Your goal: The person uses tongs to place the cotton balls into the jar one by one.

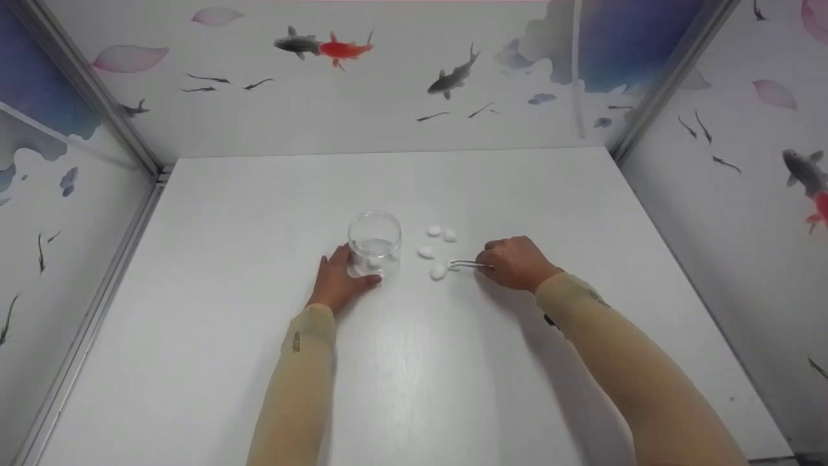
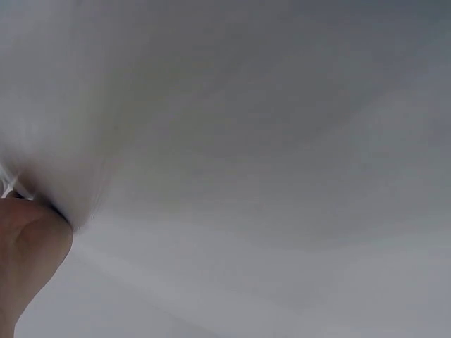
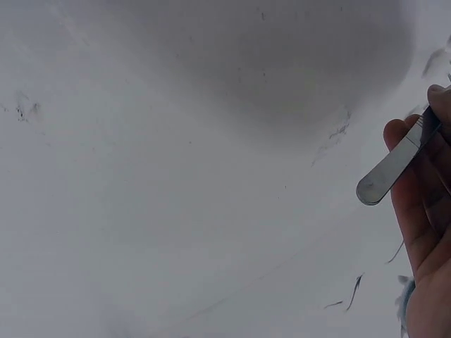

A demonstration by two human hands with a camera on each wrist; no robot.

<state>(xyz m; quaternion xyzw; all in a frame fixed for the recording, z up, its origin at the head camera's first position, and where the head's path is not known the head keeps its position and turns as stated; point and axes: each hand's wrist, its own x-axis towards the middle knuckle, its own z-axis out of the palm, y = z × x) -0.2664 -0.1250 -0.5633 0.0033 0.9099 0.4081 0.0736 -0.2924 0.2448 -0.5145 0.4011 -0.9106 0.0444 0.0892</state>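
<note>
Gripping a clear cylindrical jar [image 1: 375, 241] on the glossy white tabletop [image 1: 401, 401] with the left hand [image 1: 339, 281]; pinching slim metal tweezers [image 1: 469, 263] with the right hand [image 1: 515, 262] beside at least 4 rounded cotton balls [image 1: 425, 252]. Seeing white lumps [image 1: 374, 263] dimly inside the jar; losing the tweezers' tips in the right wrist view.

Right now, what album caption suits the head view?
Left hand round clear jar, right hand holding tweezers beside small white pieces.

tweezers [image 3: 386, 174] smooth metal; jar [image 1: 375, 234] glossy, transp. glass/plas.; tabletop [image 1: 414, 375] smooth w/ sheen.
</note>
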